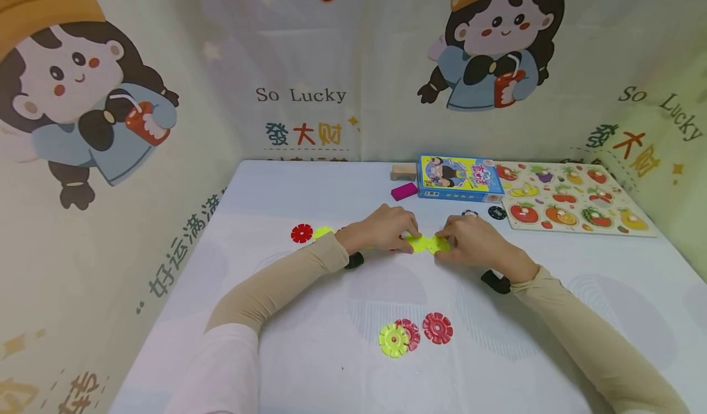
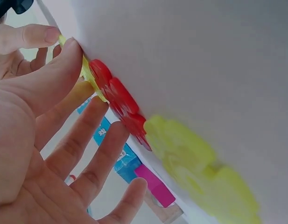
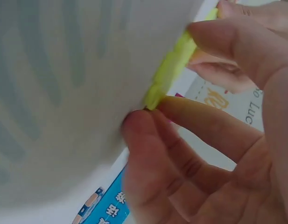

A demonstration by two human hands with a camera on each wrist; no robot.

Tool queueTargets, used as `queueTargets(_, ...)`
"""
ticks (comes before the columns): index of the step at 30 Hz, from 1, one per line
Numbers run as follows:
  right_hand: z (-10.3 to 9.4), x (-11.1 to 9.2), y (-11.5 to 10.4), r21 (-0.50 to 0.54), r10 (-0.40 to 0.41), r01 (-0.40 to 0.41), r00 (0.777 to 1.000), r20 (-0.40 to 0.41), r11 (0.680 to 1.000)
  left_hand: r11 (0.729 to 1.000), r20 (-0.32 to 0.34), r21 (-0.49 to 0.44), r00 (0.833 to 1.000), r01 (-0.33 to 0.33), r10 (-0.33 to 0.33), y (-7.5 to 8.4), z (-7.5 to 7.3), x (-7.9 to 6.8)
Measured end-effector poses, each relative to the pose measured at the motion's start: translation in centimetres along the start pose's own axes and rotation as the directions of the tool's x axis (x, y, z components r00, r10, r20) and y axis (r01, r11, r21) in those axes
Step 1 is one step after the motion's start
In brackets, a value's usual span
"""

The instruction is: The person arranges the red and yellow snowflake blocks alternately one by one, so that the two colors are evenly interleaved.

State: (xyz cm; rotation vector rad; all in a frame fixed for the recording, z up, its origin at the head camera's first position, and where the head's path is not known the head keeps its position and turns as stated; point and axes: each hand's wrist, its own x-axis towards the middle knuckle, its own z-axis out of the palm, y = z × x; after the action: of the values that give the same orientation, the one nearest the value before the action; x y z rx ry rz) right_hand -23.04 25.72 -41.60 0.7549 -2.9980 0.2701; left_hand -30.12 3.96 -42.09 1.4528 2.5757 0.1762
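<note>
My left hand (image 1: 383,227) pinches a yellow notched plastic building disc (image 1: 418,243) between thumb and fingers. Close beside it, my right hand (image 1: 476,240) grips another yellow building disc (image 1: 440,244), edge to edge with the first. In the left wrist view, a red disc (image 2: 116,93) lies right behind the left fingertips, followed by a nearer yellow disc (image 2: 200,168). Farther left in the head view, a red disc (image 1: 302,233) and a yellow disc (image 1: 323,232) continue this row, partly hidden by the left wrist.
Toward the front lie a loose yellow disc (image 1: 393,340) overlapping a red one, and another red disc (image 1: 437,328). Behind the hands are a magenta block (image 1: 404,191), a wooden block (image 1: 403,172), a blue card box (image 1: 461,178), a black round chip (image 1: 497,213) and a fruit puzzle board (image 1: 574,199).
</note>
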Motion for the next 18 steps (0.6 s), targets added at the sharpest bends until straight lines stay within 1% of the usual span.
queueTargets(3, 0.1, 0.0, 0.2, 0.008, 0.013, -0.013, 1.000, 0.012, 1.000, 1.000, 0.000, -0.003, 1.000, 0.002, -0.002, 0.0, 0.0, -0.2)
queueTargets(7, 0.0, -0.1, 0.2, 0.010, 0.051, -0.052, 0.998, 0.041, 0.999, 1.000, 0.000, -0.012, 1.000, 0.010, -0.010, 0.0, 0.0, -0.1)
queueTargets(10, -0.2, -0.4, -0.6, 0.018, 0.083, -0.085, 0.995, 0.058, 0.996, 1.000, 0.004, -0.018, 1.000, 0.016, -0.016, 0.1, 0.0, -0.1)
queueTargets(12, -0.3, -0.9, -1.5, 0.031, 0.088, -0.090, 0.994, 0.071, 0.995, 1.000, 0.008, -0.021, 1.000, 0.017, -0.017, 0.1, 0.0, 0.0)
queueTargets(14, -0.4, -1.6, -2.7, 0.060, 0.064, -0.069, 0.993, 0.095, 0.996, 1.000, 0.012, -0.023, 1.000, 0.019, -0.019, 0.2, 0.0, 0.0)
queueTargets(16, -0.3, -2.3, -4.0, 0.084, 0.010, -0.023, 0.989, 0.148, 0.996, 0.999, 0.013, -0.024, 1.000, 0.024, -0.024, 0.2, -0.1, -0.1)
queueTargets(18, -0.3, -3.1, -5.2, 0.100, -0.046, 0.027, 0.980, 0.194, 0.995, 0.999, 0.010, -0.020, 1.000, 0.029, -0.029, 0.3, -0.2, -0.1)
